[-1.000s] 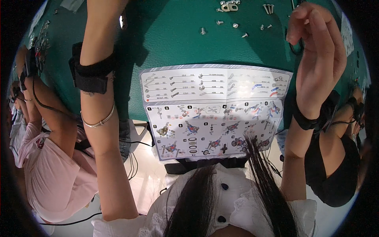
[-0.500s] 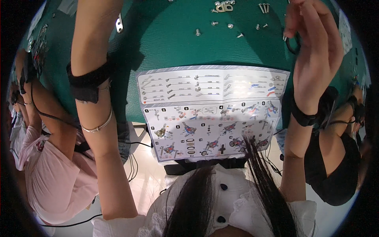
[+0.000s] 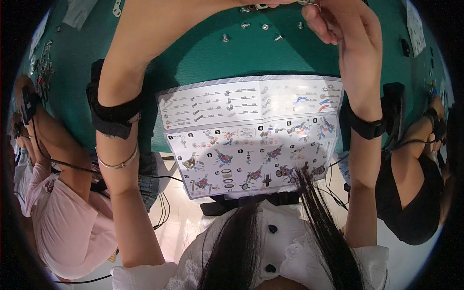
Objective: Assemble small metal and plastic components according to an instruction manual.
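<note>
Both my hands meet at the far edge of the view, over the green table. My left hand [image 3: 263,2] is mostly cut off by the top edge, so its fingers hardly show. My right hand [image 3: 345,24] has its fingers curled, with a small shiny metal piece [image 3: 309,4] at the fingertips, partly out of view. Just below the hands lie several loose screws [image 3: 266,27] on the table. Nearer to me, a printed instruction sheet [image 3: 256,121] with part pictures and assembly steps lies unfolded over the table's near edge.
A perforated metal strip [image 3: 117,8] lies at the far left, beside a clear plastic bag [image 3: 79,12]. More small parts [image 3: 44,67] lie further left. People sit on both sides of me, a pink garment [image 3: 77,212] on the left. Cables [image 3: 164,212] hang below the table.
My left arm has swung right across the table's far side, toward my right hand. The right hand has moved left and curled in, and a metal piece now shows at its fingertips.
</note>
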`<state>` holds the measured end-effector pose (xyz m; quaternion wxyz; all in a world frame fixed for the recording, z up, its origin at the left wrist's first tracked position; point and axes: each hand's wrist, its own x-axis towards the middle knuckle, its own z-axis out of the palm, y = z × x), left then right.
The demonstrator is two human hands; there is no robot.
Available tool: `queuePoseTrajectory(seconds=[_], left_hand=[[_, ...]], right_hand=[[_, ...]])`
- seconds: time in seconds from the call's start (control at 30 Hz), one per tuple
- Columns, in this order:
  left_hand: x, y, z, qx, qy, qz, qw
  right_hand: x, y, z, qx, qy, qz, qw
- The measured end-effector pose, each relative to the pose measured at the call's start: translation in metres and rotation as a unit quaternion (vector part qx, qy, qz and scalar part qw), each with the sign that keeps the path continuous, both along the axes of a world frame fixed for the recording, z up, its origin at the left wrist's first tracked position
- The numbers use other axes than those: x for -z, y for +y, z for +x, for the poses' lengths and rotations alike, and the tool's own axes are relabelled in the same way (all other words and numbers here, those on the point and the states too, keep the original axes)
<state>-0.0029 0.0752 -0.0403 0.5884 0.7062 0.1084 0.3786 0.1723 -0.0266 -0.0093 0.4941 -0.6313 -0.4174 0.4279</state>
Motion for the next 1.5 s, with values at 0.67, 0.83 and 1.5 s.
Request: queuePoseTrajectory(seconds=[0.67,0.83,1.5], left_hand=[[0.001,-0.003,-0.003,-0.066,0.025,0.035,0.997],[0.001,-0.001,0.002,-0.054,0.014,0.004,0.998],[-0.014,-0.012,0.004,-0.102,0.075,-0.021,0.992]], right_hand=[[-0.002,0.004,0.015,-0.155,0.112,0.040,0.981],[0.020,0.009,0.029,-0.197,0.122,0.066,0.970],[0.003,0.003,0.011,-0.091,0.086,0.097,0.987]])
